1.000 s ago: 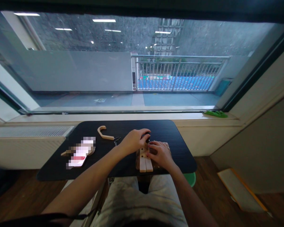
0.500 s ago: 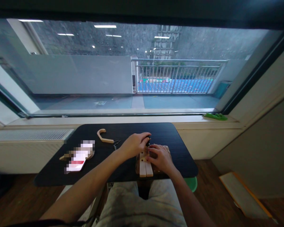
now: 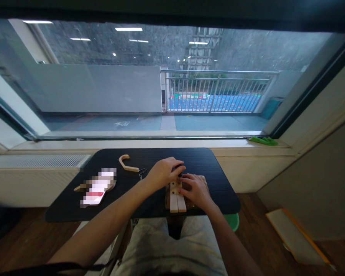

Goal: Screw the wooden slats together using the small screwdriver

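The black table (image 3: 220, 188) gives passage rightward; fingers (image 3: 187, 180) crowd the wooden bars (image 3: 174, 201), and a wooden hook (image 3: 130, 168) blocks leftward.

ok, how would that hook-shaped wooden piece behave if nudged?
Probably stiff: the hook-shaped wooden piece looks solid. It seems to lie flat on the table, so likely slides rather than rolls. Bent at one end, it may swivel.

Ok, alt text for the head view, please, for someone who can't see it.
A person's left hand and right hand work over two pale wooden strips set side by side, the left hand at a mostly hidden dark piece. On the dark table, further left, lie a curved wooden piece and a pixelated item; a large window stands beyond.
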Demonstrator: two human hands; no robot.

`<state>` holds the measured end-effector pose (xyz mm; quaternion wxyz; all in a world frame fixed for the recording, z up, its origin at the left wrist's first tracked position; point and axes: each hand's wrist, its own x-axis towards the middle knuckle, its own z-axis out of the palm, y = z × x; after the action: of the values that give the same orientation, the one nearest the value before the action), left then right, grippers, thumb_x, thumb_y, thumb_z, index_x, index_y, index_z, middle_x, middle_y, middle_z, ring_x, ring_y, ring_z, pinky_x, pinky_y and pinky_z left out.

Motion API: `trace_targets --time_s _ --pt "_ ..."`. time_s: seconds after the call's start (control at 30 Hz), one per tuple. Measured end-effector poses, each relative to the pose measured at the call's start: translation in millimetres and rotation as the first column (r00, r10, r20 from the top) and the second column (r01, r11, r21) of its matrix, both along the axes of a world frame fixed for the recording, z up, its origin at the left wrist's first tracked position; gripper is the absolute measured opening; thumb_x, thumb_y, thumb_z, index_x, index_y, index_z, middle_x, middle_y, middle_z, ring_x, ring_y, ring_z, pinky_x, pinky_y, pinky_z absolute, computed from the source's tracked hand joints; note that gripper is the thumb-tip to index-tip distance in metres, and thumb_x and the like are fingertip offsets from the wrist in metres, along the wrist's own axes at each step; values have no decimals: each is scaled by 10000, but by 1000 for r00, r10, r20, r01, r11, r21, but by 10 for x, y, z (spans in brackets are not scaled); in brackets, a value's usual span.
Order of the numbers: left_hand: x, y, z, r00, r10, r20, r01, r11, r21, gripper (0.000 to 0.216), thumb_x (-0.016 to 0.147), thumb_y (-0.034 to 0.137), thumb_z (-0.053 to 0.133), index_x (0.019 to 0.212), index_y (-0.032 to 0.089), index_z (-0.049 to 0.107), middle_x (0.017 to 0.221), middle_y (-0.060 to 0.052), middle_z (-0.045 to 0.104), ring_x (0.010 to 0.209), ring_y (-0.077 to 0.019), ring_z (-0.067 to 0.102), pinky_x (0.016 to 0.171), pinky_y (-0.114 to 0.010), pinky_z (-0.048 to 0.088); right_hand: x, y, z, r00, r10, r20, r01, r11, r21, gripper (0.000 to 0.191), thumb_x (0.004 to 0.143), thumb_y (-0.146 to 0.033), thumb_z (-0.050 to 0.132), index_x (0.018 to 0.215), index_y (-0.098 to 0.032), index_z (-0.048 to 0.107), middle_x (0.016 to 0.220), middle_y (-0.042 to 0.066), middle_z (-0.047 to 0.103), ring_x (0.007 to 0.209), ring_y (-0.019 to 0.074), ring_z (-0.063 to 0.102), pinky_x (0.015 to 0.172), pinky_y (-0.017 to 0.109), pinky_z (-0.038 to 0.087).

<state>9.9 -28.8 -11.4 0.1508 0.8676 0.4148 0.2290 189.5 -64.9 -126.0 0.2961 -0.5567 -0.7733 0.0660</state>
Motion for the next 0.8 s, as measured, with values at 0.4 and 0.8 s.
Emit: trace_targets --time_s 0.4,0.8 --pt "5 0 18 996 84 41 -81 995 -57 232 874 369 667 978 169 720 825 -38 754 711 -176 676 676 -266 486 0 -11 18 1000 1 -5 -1 1000 -16 303 819 -387 737 1112 -309 738 1218 55 688 1133 266 603 1001 445 429" --pt "5 -8 14 997 69 22 -68 997 -38 265 907 359 597 1047 183 738 896 -48 777 746 -185 698 719 -271 519 6 -7 12 1000 -4 -5 4 1000 -22 300 820 -402 734 1107 -313 739 1228 55 684 1145 273 599 1012 458 425"
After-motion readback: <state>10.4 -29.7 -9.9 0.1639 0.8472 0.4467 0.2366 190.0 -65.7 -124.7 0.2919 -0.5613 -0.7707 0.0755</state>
